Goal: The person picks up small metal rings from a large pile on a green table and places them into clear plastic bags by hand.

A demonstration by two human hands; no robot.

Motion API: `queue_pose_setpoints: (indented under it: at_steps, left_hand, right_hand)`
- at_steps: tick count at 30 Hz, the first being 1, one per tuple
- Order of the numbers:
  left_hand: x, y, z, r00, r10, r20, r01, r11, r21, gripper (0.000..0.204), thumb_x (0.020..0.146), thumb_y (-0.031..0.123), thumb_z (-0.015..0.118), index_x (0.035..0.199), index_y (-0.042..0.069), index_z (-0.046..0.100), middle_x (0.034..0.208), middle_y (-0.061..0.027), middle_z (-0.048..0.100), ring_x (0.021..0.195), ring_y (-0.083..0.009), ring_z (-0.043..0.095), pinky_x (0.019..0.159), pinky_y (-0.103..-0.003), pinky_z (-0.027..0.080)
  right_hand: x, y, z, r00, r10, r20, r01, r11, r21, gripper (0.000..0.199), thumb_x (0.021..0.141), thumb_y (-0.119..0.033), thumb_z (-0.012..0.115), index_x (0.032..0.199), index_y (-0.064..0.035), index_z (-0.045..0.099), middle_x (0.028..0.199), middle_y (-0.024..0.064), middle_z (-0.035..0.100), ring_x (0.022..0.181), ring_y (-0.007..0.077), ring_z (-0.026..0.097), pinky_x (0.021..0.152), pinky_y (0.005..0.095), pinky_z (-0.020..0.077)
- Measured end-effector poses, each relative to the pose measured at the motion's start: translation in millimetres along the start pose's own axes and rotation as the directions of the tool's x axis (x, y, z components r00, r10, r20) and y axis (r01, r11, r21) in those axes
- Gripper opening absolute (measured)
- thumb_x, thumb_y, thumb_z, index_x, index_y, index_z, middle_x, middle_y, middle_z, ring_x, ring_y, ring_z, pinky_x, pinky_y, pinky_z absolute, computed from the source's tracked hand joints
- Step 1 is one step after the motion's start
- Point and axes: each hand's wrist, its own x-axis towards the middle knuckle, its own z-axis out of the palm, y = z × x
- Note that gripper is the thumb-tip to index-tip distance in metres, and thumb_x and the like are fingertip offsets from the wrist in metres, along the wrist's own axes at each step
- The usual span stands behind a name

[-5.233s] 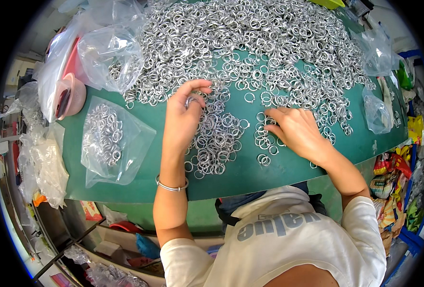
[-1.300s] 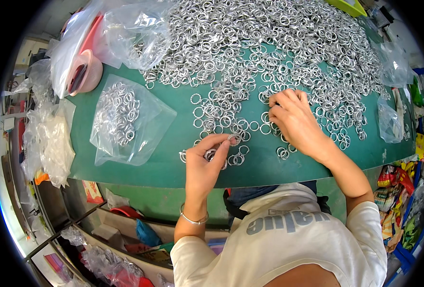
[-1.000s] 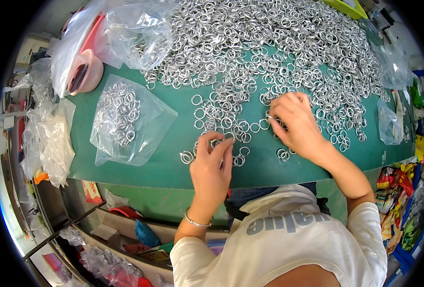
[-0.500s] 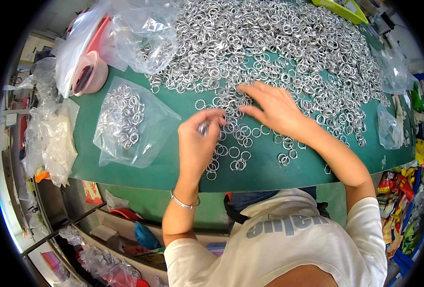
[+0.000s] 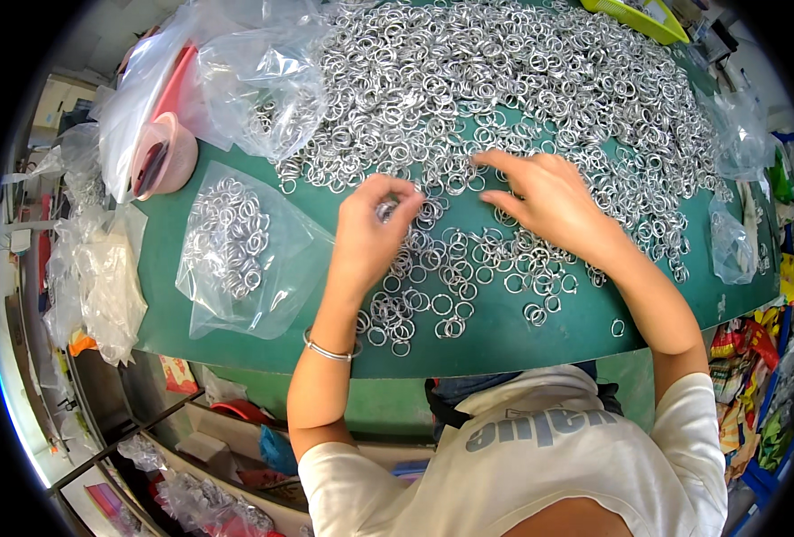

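A wide heap of silver metal rings (image 5: pixel 540 67) covers the far part of the green table. Several looser rings (image 5: pixel 455 259) are scattered nearer to me, between and below my hands. My left hand (image 5: pixel 375 228) is curled, and a few rings show inside its bent fingers; how many cannot be made out. My right hand (image 5: pixel 554 201) hovers at the near edge of the heap, index finger and thumb apart, with nothing visible between them. Left of my left hand lies a clear plastic bag (image 5: pixel 294 237) with a cluster of rings (image 5: pixel 231 237) in it.
On the far left, a pink cup (image 5: pixel 180 157) stands beside large clear plastic bags (image 5: pixel 258 76). A yellow-green basket (image 5: pixel 643 20) sits at the far right. Crumpled clear bags (image 5: pixel 733 237) lie along the right edge. Below the near table edge (image 5: pixel 236 362) are shelves with packages.
My right hand has shifted right, and the gap between its thumb and index finger is wider. More loose rings now lie beside my left wrist. My left hand remains curled around rings.
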Motion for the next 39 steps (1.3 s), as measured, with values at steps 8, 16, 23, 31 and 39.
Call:
queue_pose_setpoints:
  at_steps: [8,16,23,31,39]
  left_hand:
    - [-5.5,13.9,-17.6,0.929,-0.303,0.211,0.363,0.851,-0.38,0.016,0.089,0.016,0.058,0.087,0.003,0.065,0.073,0.0015,0.06,0.051,-0.0003,0.042,0.043,-0.016,0.029]
    - [-14.3,21.4,-10.2,0.941,0.033,0.338,0.051,0.97,-0.238,0.014,0.087,0.009,0.058,0.095,0.001,0.066,0.088,-0.0058,0.064,0.054,-0.002,0.047,0.046,-0.016,0.036]
    - [-2.5,-2.6,-19.9,0.94,0.08,0.33,0.338,-0.126,-0.933,0.02,0.093,0.017,0.049,0.092,-0.002,0.056,0.07,-0.002,0.044,0.057,-0.0055,0.04,0.046,-0.015,0.034]
    - [-5.0,19.5,-22.9,0.915,-0.394,0.083,0.045,-0.103,-0.994,0.027,0.093,0.026,0.047,0.097,0.001,0.056,0.073,-0.0056,0.05,0.067,-0.0164,0.05,0.059,-0.022,0.051]
    - [-2.6,6.8,-20.1,0.902,-0.366,0.229,0.278,0.088,-0.957,0.021,0.093,0.018,0.05,0.085,-0.002,0.055,0.067,-0.0046,0.045,0.064,-0.0129,0.043,0.041,-0.02,0.034]
  right_hand:
    - [-0.7,11.7,18.7,0.99,-0.101,0.098,0.117,0.977,-0.181,0.017,0.079,-0.019,0.064,0.087,-0.0062,0.057,0.061,0.0125,0.058,0.06,0.0343,0.057,0.052,0.0435,0.0415]
    - [-4.8,2.2,-19.9,0.967,0.159,0.198,-0.168,0.985,0.03,0.021,0.079,-0.016,0.064,0.098,-0.0067,0.062,0.056,0.0141,0.057,0.058,0.0331,0.059,0.059,0.0421,0.0469]
    - [-6.7,-25.7,35.4,0.975,-0.18,0.131,0.175,0.983,0.049,0.029,0.08,-0.022,0.064,0.104,-0.0081,0.058,0.062,0.0119,0.058,0.053,0.0311,0.056,0.048,0.0403,0.0416]
    - [-23.1,-20.5,23.2,0.989,-0.134,0.058,0.138,0.989,-0.055,0.021,0.076,-0.021,0.067,0.089,-0.0066,0.058,0.068,0.0094,0.06,0.062,0.0282,0.058,0.05,0.0396,0.0436]
    - [-16.5,-41.9,61.5,0.965,-0.264,-0.014,0.263,0.965,-0.015,0.018,0.078,-0.018,0.064,0.076,-0.004,0.055,0.065,0.008,0.058,0.055,0.0248,0.057,0.046,0.0363,0.0442]
